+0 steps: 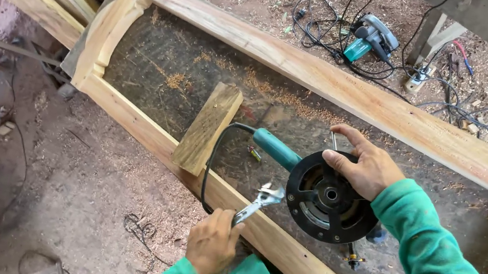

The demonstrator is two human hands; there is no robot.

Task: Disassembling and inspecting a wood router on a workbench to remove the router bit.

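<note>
Inside the long wooden frame (358,97), seen from the head camera, a router (330,196) lies tipped with its round black base turned up. The right hand (364,167) is clamped on the base rim, bracing it steady. The left hand (212,242) is closed around the handle of an adjustable wrench (260,201), jaw end pointing toward the router. A short plank (208,127) rests across the frame's near rail. Beyond the frame, on the dirt, lies a circular saw (372,38) among tangled cables (457,101).

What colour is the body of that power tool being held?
Teal body with a black round base, clearest in the head view.
</note>
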